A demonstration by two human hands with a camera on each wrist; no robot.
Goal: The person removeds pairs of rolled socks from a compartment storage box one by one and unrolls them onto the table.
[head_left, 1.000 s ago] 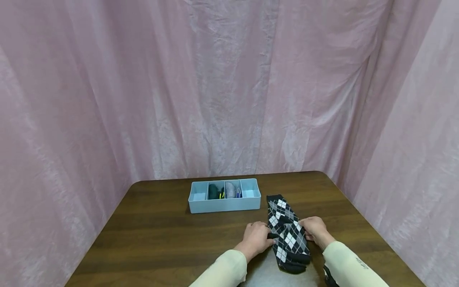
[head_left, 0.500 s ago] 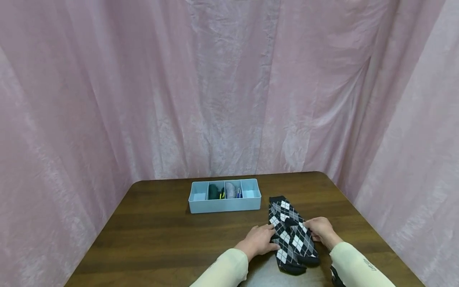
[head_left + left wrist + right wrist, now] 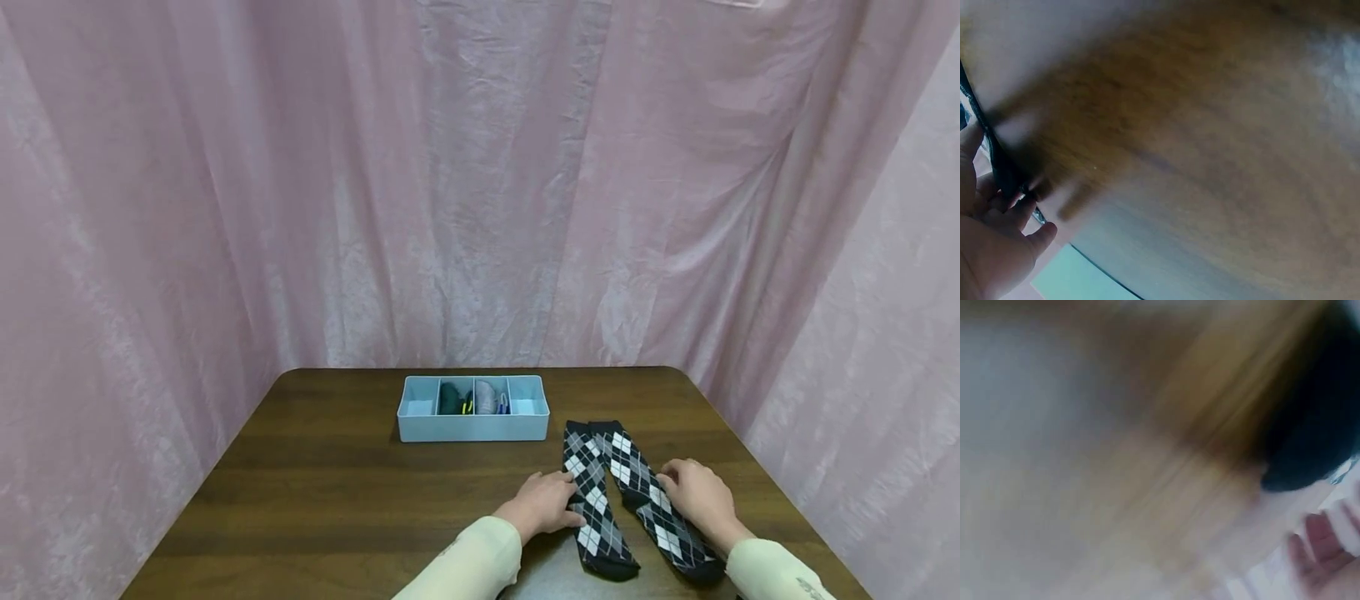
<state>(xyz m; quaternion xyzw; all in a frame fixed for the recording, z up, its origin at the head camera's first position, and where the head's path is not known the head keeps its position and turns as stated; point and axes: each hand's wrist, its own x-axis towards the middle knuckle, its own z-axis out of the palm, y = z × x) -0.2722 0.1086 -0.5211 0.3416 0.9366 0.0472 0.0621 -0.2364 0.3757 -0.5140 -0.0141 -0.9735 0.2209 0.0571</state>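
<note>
Two black, grey and white argyle socks lie on the table at the right in the head view, toes toward me. My left hand [image 3: 542,504] rests on the left edge of the left sock [image 3: 596,508], thumb and fingers apart. In the left wrist view, my left fingers [image 3: 1019,212] touch the dark sock edge [image 3: 1000,165]. The right sock [image 3: 651,492] slants away from the left one, cuffs close together. My right hand [image 3: 699,500] is at its right side with loosely bent fingers. The right wrist view is blurred; a dark sock end [image 3: 1316,425] shows near the right fingers [image 3: 1322,540].
A light blue divided box [image 3: 474,429] stands at the back of the brown wooden table [image 3: 337,500]. Its middle compartments hold a dark green bundle [image 3: 450,399], a grey bundle [image 3: 486,398] and small yellow and blue items. Pink curtains [image 3: 480,183] hang behind.
The socks lay overlapped; the right sock has swung out to the right and now lies apart. My right hand has moved right and eased off its pinch. The left hand stays nearly still.
</note>
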